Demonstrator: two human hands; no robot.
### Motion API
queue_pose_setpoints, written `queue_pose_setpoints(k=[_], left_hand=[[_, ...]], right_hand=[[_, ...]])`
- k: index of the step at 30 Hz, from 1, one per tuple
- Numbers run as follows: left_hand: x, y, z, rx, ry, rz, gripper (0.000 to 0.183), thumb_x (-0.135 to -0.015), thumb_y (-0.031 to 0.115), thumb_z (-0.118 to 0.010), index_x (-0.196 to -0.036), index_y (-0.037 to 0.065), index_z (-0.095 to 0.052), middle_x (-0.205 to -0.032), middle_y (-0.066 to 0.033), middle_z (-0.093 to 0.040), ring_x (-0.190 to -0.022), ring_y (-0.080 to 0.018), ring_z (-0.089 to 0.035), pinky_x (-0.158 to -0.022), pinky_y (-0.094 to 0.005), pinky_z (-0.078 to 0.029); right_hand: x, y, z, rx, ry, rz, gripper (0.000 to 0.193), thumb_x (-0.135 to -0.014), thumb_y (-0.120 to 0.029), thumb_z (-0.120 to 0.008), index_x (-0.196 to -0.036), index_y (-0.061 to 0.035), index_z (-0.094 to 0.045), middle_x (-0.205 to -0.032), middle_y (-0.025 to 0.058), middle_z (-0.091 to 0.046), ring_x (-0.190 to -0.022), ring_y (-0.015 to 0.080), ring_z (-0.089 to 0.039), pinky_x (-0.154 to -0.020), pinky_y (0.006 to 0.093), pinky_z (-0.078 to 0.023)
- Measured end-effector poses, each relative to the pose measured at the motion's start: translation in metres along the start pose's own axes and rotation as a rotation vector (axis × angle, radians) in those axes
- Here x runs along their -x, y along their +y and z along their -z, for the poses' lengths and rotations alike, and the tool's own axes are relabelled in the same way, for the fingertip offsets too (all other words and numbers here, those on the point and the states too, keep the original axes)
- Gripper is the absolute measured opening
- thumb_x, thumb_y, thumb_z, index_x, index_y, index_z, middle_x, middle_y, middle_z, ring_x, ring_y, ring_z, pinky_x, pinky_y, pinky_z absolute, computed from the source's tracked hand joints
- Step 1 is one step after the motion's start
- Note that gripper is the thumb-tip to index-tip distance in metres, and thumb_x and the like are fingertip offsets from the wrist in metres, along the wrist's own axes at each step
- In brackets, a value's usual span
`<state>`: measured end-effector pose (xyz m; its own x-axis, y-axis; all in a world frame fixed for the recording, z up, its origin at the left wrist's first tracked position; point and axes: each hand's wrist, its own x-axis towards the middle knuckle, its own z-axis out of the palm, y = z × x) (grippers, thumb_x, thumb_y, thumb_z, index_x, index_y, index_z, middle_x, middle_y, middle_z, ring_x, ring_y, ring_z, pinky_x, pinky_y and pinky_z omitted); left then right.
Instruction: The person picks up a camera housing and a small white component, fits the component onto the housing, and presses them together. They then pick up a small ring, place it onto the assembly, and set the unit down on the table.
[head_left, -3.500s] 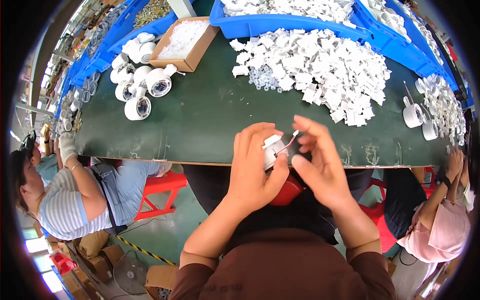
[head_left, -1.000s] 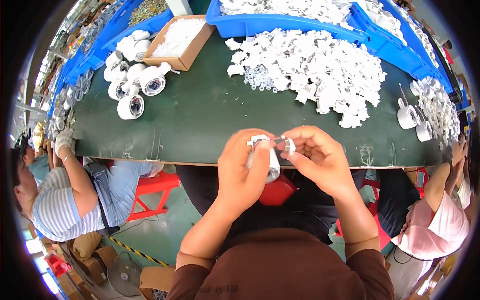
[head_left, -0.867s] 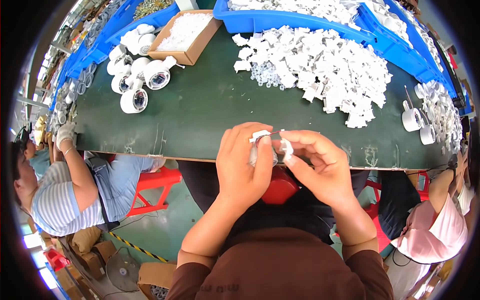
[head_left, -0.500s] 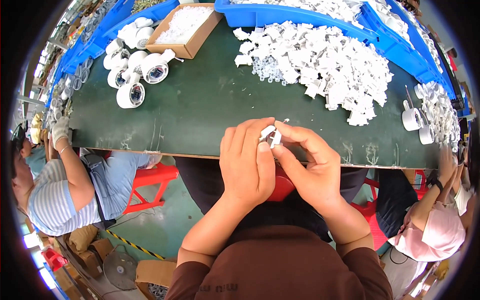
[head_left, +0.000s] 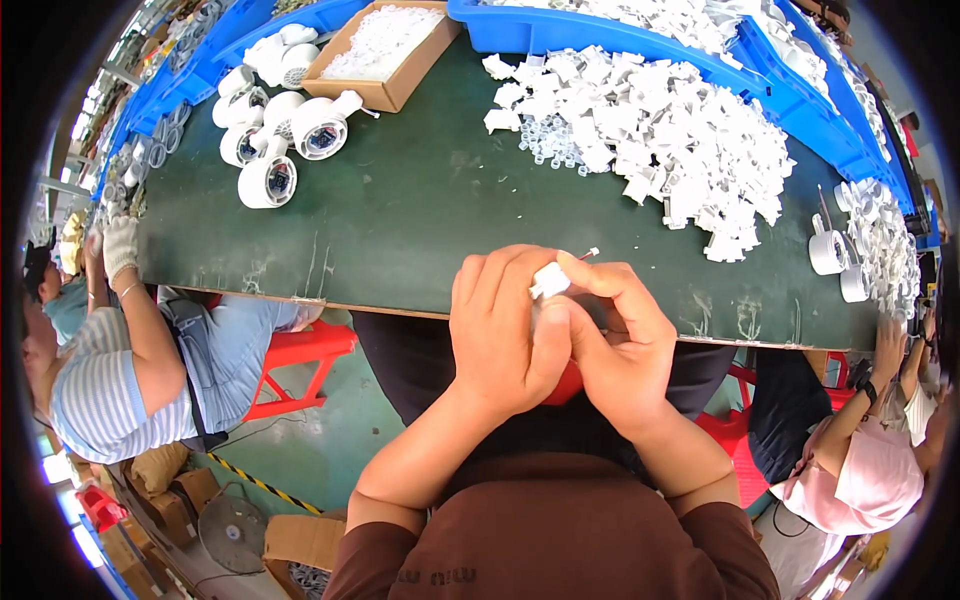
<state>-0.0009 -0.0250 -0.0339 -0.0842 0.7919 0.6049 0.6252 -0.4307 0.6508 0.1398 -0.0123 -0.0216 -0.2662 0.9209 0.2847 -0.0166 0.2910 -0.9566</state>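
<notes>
Between my two hands, close to the table's near edge, is a small white plastic part (head_left: 549, 282). My left hand (head_left: 505, 325) is closed around its left side, fingers bent together. On the other side, my right hand (head_left: 625, 340) pinches it with thumb and forefinger. A thin wire end with a tiny white connector (head_left: 592, 253) sticks out past the right forefinger. The fingers hide much of the part. Beyond my hands lies a heap of similar white plastic pieces (head_left: 690, 150), with small clear plastic pieces (head_left: 552, 141) at its left edge.
Round white housings (head_left: 268, 182) stand at the far left of the green table (head_left: 420, 200), beside a cardboard box (head_left: 400, 88) of small white pieces. Blue bins (head_left: 600, 38) line the back. Co-workers sit left and right; more white rings (head_left: 828, 250) lie at the right.
The white part has been turned in my fingers, from an open frame-like side to a solid white face. The wire end now shows more clearly. My view has shifted slightly.
</notes>
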Motion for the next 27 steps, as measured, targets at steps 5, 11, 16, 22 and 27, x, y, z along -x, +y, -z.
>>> queue_pose_setpoints(k=[5,11,16,22,27], left_hand=[[0.0,-0.005,0.008,0.092,-0.001,-0.009,0.033,-0.084,0.009,-0.066,-0.115,0.001,-0.059,-0.106,-0.014,-0.064,-0.089,-0.0321,-0.058,-0.081,-0.0402,-0.047],[0.002,-0.008,0.023,0.975,-0.107,0.627,0.022,-0.095,0.007,-0.059,-0.115,0.002,-0.054,-0.104,-0.0116,-0.065,-0.088,-0.0176,-0.061,-0.08,-0.0303,-0.049],[-0.006,-0.013,0.026,0.293,-0.058,0.099,0.02,-0.091,0.007,-0.062,-0.109,0.001,-0.059,-0.104,-0.0133,-0.067,-0.086,-0.0211,-0.063,-0.078,-0.0326,-0.048],[-0.013,-0.013,0.027,-0.059,-0.074,-0.042,0.027,-0.079,0.005,-0.071,-0.105,0.005,-0.064,-0.101,-0.0091,-0.071,-0.084,-0.0295,-0.062,-0.078,-0.0392,-0.048],[-0.014,-0.012,0.022,-0.112,-0.068,-0.024,0.027,-0.078,0.007,-0.074,-0.104,0.006,-0.064,-0.099,-0.0082,-0.07,-0.084,-0.0294,-0.062,-0.079,-0.0384,-0.048]], right_hand=[[-0.012,-0.011,0.0,-0.38,0.06,-0.256,0.025,-0.091,0.007,-0.068,-0.114,-0.0009,-0.07,-0.106,0.0103,-0.067,-0.098,0.0184,-0.066,-0.084,0.0285,-0.053],[-0.022,-0.011,0.001,0.349,-0.064,0.263,0.016,-0.091,0.009,-0.066,-0.104,-0.0001,-0.069,-0.095,0.0095,-0.064,-0.088,0.0161,-0.064,-0.078,0.0275,-0.052],[-0.03,-0.02,0.002,0.114,-0.138,-0.112,0.008,-0.095,0.001,-0.063,-0.102,0.0006,-0.067,-0.093,0.0078,-0.063,-0.088,0.0161,-0.063,-0.081,0.0285,-0.05],[-0.08,-0.01,0.031,0.385,-0.296,-0.011,0.005,-0.091,0.0,-0.066,-0.095,-0.0009,-0.069,-0.101,0.0073,-0.067,-0.096,0.019,-0.063,-0.086,0.0322,-0.049],[-0.127,0.033,0.035,0.899,-0.206,0.486,0.01,-0.082,-0.003,-0.074,-0.09,-0.0062,-0.069,-0.093,0.0081,-0.063,-0.092,0.0304,-0.059,-0.079,0.0399,-0.049]])
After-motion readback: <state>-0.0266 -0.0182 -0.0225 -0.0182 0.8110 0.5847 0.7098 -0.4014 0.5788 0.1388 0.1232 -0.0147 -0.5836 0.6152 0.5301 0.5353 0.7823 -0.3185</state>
